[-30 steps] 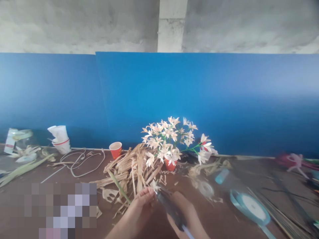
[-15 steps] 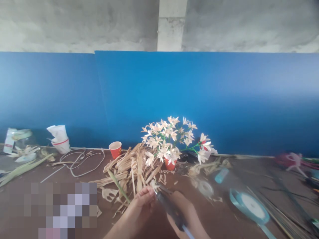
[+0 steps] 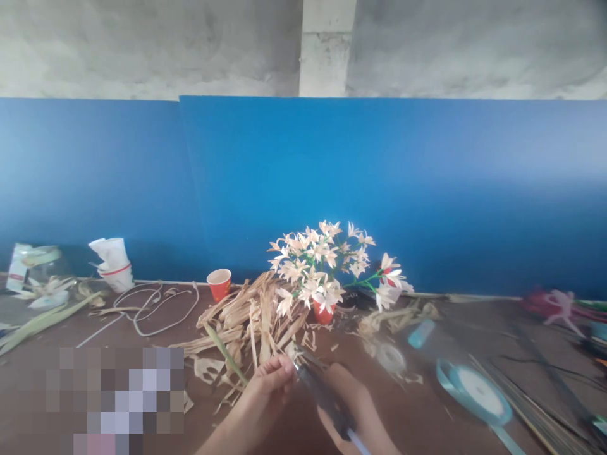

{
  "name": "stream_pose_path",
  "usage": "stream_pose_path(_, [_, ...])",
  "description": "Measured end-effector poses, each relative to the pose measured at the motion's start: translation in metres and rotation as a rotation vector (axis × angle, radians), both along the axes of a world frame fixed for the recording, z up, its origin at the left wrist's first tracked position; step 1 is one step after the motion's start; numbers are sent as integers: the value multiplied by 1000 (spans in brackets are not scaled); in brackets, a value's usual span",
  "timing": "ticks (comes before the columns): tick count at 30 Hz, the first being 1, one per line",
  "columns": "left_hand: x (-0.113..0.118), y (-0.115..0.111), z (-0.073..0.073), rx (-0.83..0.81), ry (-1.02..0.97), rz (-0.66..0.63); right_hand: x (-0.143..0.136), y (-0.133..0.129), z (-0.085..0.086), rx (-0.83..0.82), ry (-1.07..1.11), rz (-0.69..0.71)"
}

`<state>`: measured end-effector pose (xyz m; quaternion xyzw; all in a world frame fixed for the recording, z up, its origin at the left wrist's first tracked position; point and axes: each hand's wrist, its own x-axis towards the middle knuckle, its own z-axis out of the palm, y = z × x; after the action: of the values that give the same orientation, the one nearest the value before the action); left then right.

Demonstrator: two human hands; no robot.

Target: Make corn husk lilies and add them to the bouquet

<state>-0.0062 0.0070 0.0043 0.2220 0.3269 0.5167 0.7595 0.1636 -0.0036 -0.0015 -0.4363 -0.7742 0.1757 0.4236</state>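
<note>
Between the thumb and fingers of my left hand (image 3: 271, 379) is pinched a small cream flower (image 3: 291, 351), made of pale husk-like petals. My right hand (image 3: 348, 395) is wrapped around a dark glue gun (image 3: 325, 395), with a pale stick coming out of its rear end. The gun's metal nozzle meets the flower's base beside my left fingertips; exact contact is too small to tell. Just beyond my hands, many similar cream flowers (image 3: 313, 268) on green stems stand in a red cup (image 3: 325, 313). A heap of dried husks (image 3: 246, 313) lies beyond my left hand.
Another red paper cup (image 3: 219, 287) stands behind the husks. A white cable (image 3: 142, 322) and white cups (image 3: 115, 272) are at left. On the right lie a tape roll (image 3: 391, 358), a blue ribbon spool (image 3: 484, 392) and thin sticks (image 3: 526, 417). A blue panel (image 3: 332, 164) borders the table.
The small flower has turned slightly at the nozzle, and its petals show less spread. Both hands stay nearly in place, keeping their grips.
</note>
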Motion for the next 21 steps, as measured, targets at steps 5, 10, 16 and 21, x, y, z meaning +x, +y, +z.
stream_pose_path(5, [0,0,1,13,-25,-7,4,2,-4,0,-33,20])
stream_pose_path(10, [1,0,2,22,-46,-24,5,-1,4,13,-37,9])
stream_pose_path(16, [0,1,0,-10,-91,-29,-1,-8,10,67,8,-54])
stream_pose_path(21, [-1,0,0,-6,-97,-48,0,-8,10,56,-13,-40])
